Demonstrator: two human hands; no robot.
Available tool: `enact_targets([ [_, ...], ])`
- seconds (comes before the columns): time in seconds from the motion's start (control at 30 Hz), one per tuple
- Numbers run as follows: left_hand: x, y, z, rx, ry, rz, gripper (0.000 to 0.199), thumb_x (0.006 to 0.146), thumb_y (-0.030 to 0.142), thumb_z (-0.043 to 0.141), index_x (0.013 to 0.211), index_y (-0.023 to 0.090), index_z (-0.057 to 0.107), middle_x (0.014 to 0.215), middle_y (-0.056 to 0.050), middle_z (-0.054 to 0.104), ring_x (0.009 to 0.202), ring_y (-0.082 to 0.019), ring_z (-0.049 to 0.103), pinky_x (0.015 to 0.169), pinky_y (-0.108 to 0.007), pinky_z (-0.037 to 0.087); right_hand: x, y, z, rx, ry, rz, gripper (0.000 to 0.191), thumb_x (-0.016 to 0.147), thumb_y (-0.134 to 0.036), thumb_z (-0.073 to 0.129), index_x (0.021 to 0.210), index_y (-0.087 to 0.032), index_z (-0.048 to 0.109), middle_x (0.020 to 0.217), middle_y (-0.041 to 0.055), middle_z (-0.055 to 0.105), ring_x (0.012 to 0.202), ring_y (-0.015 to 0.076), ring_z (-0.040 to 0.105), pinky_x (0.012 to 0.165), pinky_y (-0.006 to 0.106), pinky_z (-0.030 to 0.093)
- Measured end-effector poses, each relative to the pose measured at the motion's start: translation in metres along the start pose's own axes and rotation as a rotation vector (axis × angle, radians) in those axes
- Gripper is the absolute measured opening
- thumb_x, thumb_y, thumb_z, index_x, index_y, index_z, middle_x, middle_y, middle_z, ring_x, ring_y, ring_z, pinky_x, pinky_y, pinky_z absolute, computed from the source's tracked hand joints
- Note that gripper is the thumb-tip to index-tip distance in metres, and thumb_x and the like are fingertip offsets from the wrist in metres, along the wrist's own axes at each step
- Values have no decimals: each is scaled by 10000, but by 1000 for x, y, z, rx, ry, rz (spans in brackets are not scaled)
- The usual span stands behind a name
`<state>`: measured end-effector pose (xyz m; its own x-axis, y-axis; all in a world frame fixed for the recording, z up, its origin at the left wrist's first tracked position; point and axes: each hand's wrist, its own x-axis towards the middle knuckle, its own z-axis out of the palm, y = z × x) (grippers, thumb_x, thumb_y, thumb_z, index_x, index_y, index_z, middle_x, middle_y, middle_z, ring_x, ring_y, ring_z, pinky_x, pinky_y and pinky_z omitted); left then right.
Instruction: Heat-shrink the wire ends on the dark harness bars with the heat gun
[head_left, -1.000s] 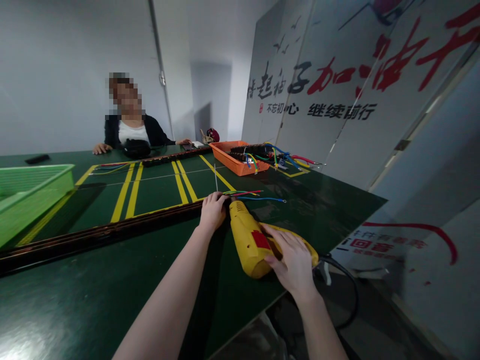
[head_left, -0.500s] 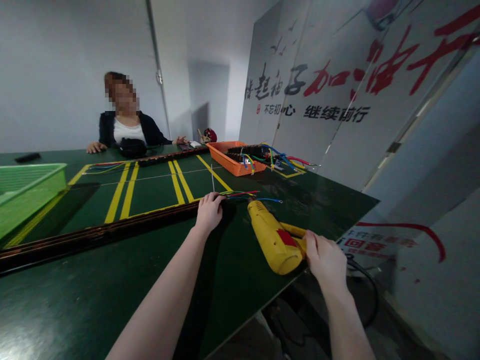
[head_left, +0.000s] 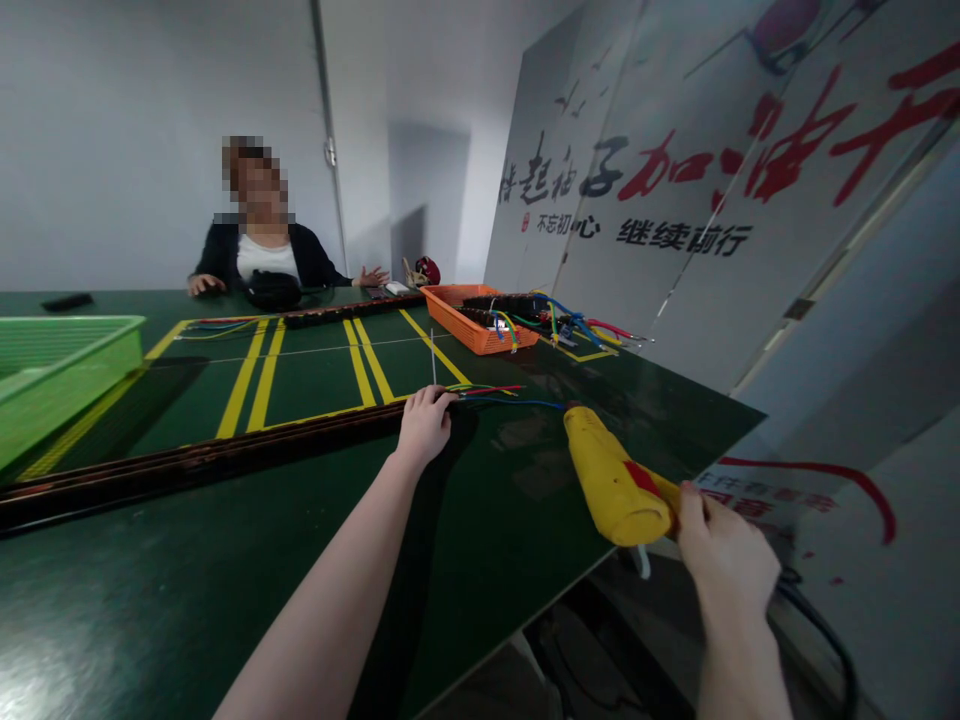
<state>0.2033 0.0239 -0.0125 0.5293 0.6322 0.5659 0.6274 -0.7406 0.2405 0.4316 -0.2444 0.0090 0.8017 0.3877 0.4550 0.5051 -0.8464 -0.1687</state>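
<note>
Caution: heat gun (head_left: pixel 616 480) by blue wire (head_left: pixel 517 402).
Right hand (head_left: pixel 726 550) has its grip around the gun's handle, near the edge of the worktop (head_left: pixel 510 540); left hand (head_left: pixel 424 420) covers the end of the dark strip (head_left: pixel 225 458), its grip hidden. Nozzle drift could scorch the wire.

The yellow, barrel-bodied heat gun (head_left: pixel 611 480) looks matt plastic, the broad green tabletop (head_left: pixel 187 600) smooth and glossy, the orange rectangular basket (head_left: pixel 452 322) plastic.
</note>
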Motion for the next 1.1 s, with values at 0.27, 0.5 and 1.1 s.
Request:
enact_targets([
  [0.27, 1, -1, 3, 7, 12, 1, 354, 820, 131, 451, 1135, 224, 580, 1183, -75, 547, 1143, -247, 476, 975, -415, 398, -8, -4, 0, -49, 25, 22, 557, 892, -469, 249, 883, -161, 713, 627, 142, 623, 572, 248, 562, 509, 310, 311],
  [0.5, -1, 1, -2, 0, -2, -7, 357, 821, 127, 447, 1138, 229, 577, 1189, -73, 546, 1157, -241, 473, 995, -416, 394, -16, -19, 2, -17, 110, -111, 491, 902, -419, 284, 808, -171, 698, 600, 106, 606, 570, 202, 534, 531, 283, 285],
  [1.1, 0, 0, 2, 2, 18, -13, 378, 822, 113, 413, 1139, 230, 582, 1174, -80, 547, 1128, -246, 479, 963, -397, 400, -45, -66, 3, 159, 182, -544, 422, 929, -442, 327, 696, -182, 564, 655, 54, 607, 671, 172, 565, 642, 287, 313],
])
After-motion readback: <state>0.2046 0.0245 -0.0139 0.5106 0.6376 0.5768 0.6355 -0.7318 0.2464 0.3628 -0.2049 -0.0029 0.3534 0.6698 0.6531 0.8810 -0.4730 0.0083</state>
